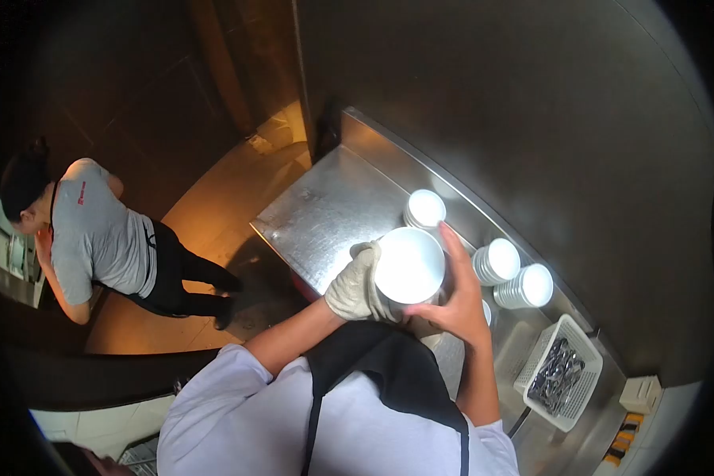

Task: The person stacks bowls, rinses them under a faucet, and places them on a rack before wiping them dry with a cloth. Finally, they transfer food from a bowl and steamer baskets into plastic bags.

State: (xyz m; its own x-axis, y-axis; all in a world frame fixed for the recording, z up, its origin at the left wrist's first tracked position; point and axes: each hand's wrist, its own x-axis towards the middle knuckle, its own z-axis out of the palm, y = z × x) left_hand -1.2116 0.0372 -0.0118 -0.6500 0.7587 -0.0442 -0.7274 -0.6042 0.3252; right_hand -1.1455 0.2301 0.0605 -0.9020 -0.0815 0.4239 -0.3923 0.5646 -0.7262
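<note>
A white bowl [410, 266], its inside facing up, sits between my two hands in front of my chest. My left hand [354, 287], in a pale work glove, is closed around its left side. On the opposite side, my bare right hand [458, 304] grips the rim, with the thumb at the near edge and the fingers along the far right. Whether other bowls are nested under this one cannot be seen. Just beyond it a stack of white bowls [426, 209] stands on the steel counter [325, 202].
Two more bowl stacks [497, 262] [525, 287] stand to the right along the counter's raised back edge [452, 186]. A white plastic basket [585, 373] of metal cutlery is farther right. At left, a person in a grey shirt [107, 230] stands turned away.
</note>
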